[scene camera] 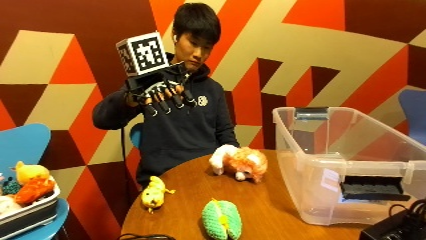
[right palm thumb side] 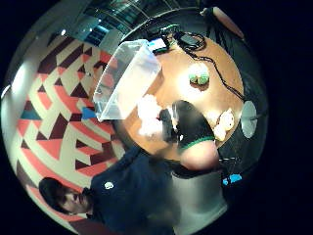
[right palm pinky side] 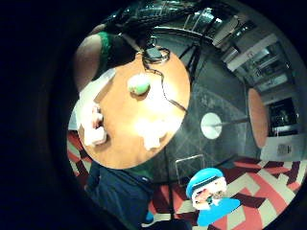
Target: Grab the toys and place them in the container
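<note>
Toys: three soft pieces lie on the round wooden table (scene camera: 266, 200), all outside the container (scene camera: 346, 165).
Orange-and-white plush (scene camera: 239, 164): fluffy, lying on its side at the table's far side, long axis running across the table, white end toward me, orange end toward the container and just beside its near wall.
Yellow crocheted toy (scene camera: 153, 194): small and knitted, near the table's edge on my right, its long axis running from me toward the camera.
Green crocheted toy (scene camera: 221, 219): rounded and ribbed, with a pale stripe down the middle, standing on the side of the table far from me, apart from the other two.
Container: clear plastic tub, rectangular and open at the top, standing upright on my left half of the table, nothing visible inside.
My right hand (scene camera: 160, 92): raised at shoulder height well above the table, black-gloved fingers (scene camera: 174, 98) spread and hanging relaxed, holding nothing.
Open room: bare wood lies between the three toys, and the air between my hand and the tub's open top is unobstructed.
Edges: a black cable (right palm thumb side: 215, 68) and a dark device (scene camera: 396, 227) sit at the table's rim past the container.
Beside the table: a tray (scene camera: 30, 212) with more soft toys rests on a blue chair (scene camera: 26, 145).
</note>
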